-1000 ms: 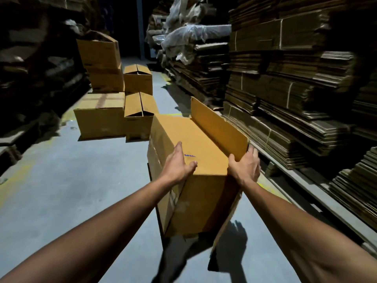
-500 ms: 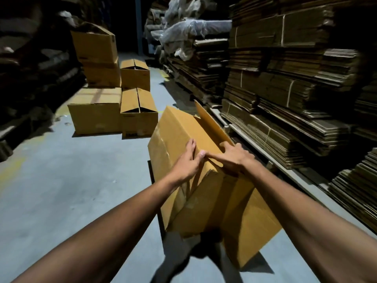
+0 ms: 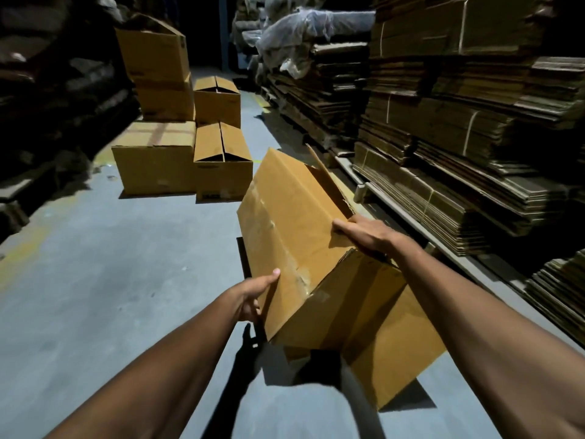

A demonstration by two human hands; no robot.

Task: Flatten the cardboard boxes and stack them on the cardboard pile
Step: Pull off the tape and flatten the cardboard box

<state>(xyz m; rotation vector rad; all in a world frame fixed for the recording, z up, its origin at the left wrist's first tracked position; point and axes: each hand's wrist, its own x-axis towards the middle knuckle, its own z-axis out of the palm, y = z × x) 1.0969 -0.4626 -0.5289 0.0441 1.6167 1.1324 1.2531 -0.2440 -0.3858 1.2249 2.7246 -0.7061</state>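
A long brown cardboard box [image 3: 294, 217] is tilted up off the grey floor in front of me, its near end open with flaps hanging down. My left hand [image 3: 254, 294] grips the box's lower left edge, thumb on top. My right hand [image 3: 361, 232] holds the upper right edge near a raised flap. Stacks of flattened cardboard [image 3: 443, 172] fill the shelving along the right wall.
Several assembled boxes [image 3: 190, 147] stand stacked on the floor ahead and to the left. Dark piles line the left side [image 3: 47, 106]. Plastic-wrapped bundles [image 3: 304, 23] lie on top of far stacks. The grey concrete aisle [image 3: 95, 280] runs between them.
The box has rotated, its left side now facing up. My left hand slid from the top down to the lower left edge; my right hand moved out along the right edge.
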